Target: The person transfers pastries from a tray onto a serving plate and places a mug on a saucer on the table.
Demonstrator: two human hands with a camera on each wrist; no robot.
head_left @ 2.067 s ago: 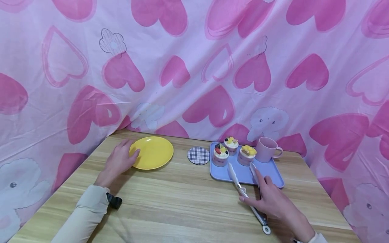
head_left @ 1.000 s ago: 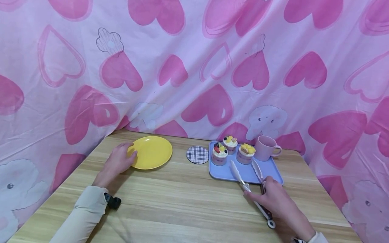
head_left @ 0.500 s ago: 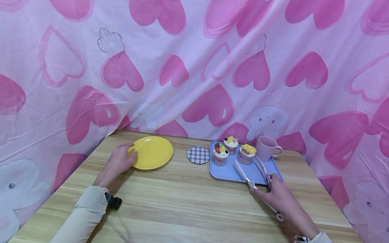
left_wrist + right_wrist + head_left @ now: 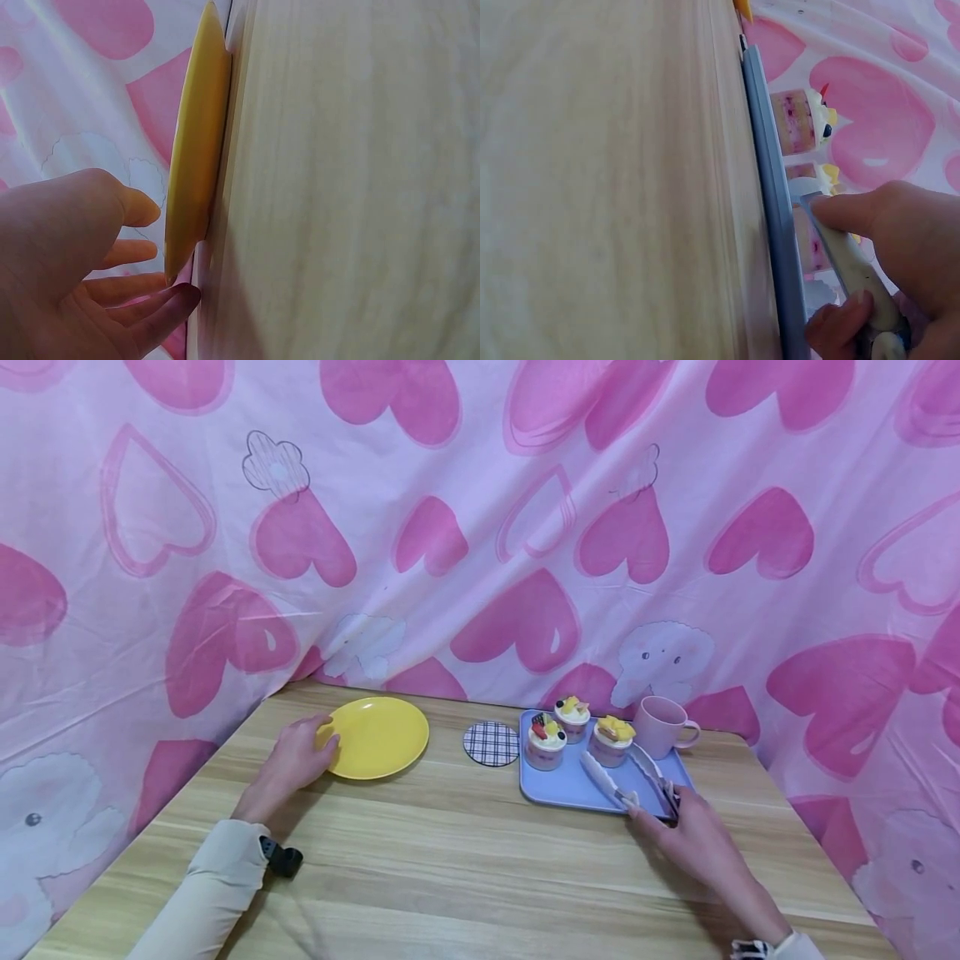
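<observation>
In the head view my left hand lies at the left rim of a yellow plate. The left wrist view shows its fingers relaxed around the plate's edge, a fingertip at the rim. My right hand grips a pair of tongs, whose arms stand spread apart over a blue tray. The tong tips are by the front of a dessert cup topped with yellow fruit; contact cannot be told. Two more dessert cups sit on the tray, one with a strawberry, the other behind it.
A pink mug stands at the tray's back right corner. Between plate and tray lies a round checked coaster. The wooden table ends at a pink heart-patterned curtain at the back and sides.
My right hand has shifted right and slightly forward with the tongs, their tips now near the yellow-fruit cup. My left hand stays at the plate; plate, tray and cups have not moved.
</observation>
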